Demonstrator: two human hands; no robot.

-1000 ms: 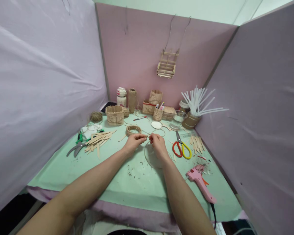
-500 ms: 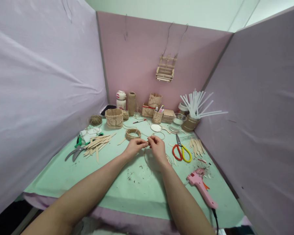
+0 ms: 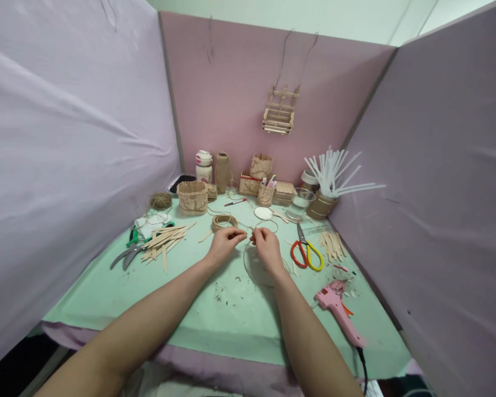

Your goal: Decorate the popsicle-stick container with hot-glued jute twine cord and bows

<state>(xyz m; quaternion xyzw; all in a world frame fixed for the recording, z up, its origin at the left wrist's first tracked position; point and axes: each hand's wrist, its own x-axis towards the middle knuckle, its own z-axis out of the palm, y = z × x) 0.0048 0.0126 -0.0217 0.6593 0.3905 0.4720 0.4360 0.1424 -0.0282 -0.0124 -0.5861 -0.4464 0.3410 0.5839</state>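
Thin tan cord (image 3: 245,266) curves in a loose loop over the green tabletop beneath my right hand. My right hand (image 3: 266,246) pinches a bit of this cord at the table's middle. Just left of it, my left hand (image 3: 226,246) has thumb and fingertips pressed together; whatever lies between them is too small to make out. A narrow gap separates the two sets of fingertips. Behind my left hand lies a coil of brown cord (image 3: 224,221). Red-and-yellow-handled scissors (image 3: 308,253) rest to the right of my right hand.
Wooden strips (image 3: 165,243) and pruning shears (image 3: 128,256) lie at left. A pink glue gun (image 3: 341,314) is at front right. Along the back stand a woven-look basket (image 3: 192,198), a water bowl (image 3: 300,204) and a jar of white sticks (image 3: 322,205).
My fingertips, close together before, have moved slightly apart, my left hand shifting a little left. The view has tilted slightly.
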